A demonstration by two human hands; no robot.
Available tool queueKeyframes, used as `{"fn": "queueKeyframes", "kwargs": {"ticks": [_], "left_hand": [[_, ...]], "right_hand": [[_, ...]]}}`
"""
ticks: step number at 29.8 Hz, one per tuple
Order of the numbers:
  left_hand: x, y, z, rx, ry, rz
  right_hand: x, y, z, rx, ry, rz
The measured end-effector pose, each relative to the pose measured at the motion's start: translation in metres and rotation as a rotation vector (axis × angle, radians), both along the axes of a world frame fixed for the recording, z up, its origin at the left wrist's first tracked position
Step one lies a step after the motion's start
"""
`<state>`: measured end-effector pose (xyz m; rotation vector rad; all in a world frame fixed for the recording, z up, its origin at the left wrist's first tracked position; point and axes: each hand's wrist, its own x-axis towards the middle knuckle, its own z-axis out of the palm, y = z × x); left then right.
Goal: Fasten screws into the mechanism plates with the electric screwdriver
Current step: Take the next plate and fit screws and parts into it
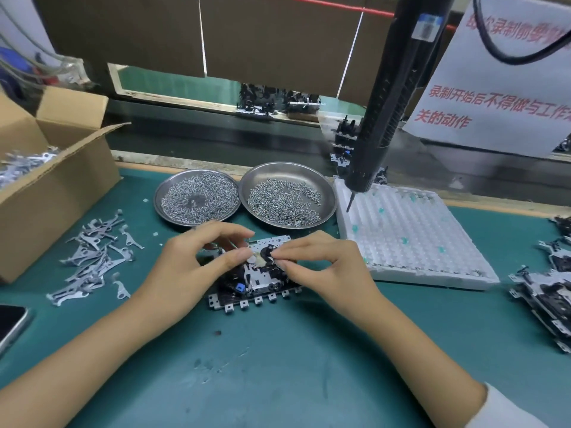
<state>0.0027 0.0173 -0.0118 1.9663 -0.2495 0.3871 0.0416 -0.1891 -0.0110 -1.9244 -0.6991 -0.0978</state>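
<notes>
Green bench mat [278, 366], frame centre: mechanism plate [259, 279] lies flat. Left hand [191, 267] and right hand [321, 267], fingers curled, pinch small parts on it; electric screwdriver [386, 103] hangs unheld, upper right.

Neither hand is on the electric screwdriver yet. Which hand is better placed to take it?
Probably the right hand. The electric screwdriver hangs above and to the right of the mechanism plate, nearer that hand, while the left hand would have to cross over.

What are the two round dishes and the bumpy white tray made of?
The two round dishes look like shiny bare metal, probably steel: they gleam and mirror the light. The bumpy white tray looks like foam or thin plastic, matte and slightly see-through; hard to say which.
</notes>
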Motion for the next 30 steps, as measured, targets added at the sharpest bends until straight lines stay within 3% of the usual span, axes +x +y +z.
{"fn": "queueKeyframes", "kwargs": {"ticks": [4,13,24,30], "left_hand": [[-0.004,-0.001,-0.002,-0.093,0.017,0.076],[-0.009,-0.006,-0.004,-0.046,0.001,0.114],[-0.013,-0.008,-0.010,-0.007,0.025,0.083],[-0.014,-0.008,-0.008,0.004,0.006,0.088]], "right_hand": [[-0.004,0.005,-0.005,-0.055,-0.086,0.040],[-0.004,0.011,-0.016,-0.171,-0.316,0.106],[-0.003,0.013,-0.015,-0.275,-0.468,0.118],[-0.003,0.013,-0.016,-0.281,-0.451,0.125]]}}
